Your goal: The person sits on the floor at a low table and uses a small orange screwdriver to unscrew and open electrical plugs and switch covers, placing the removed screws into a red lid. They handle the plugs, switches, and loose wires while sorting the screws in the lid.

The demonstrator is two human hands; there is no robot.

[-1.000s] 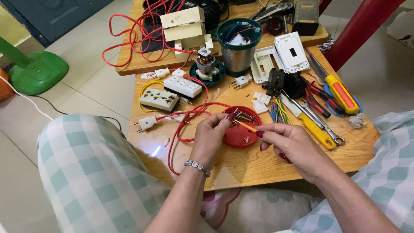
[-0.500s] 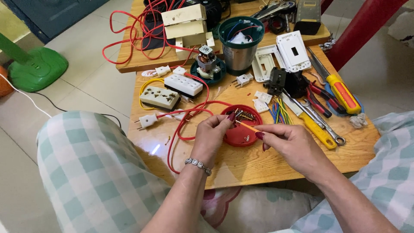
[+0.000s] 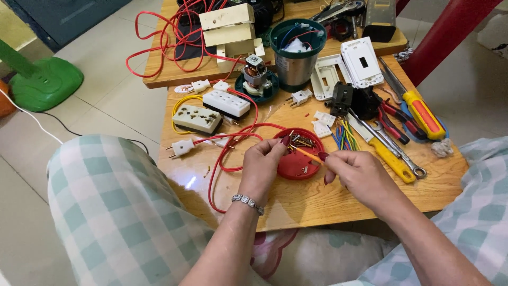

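The red dish (image 3: 298,159) lay half hidden behind the left hand (image 3: 263,165) (its small metal contents too tiny to identify).

You have bright, even daylight and a sharp picture. A small glare spot shines on the wooden table (image 3: 338,201) at about 8 o'clock from centre. Shadows are soft beneath your forearms. Edges bend slightly.
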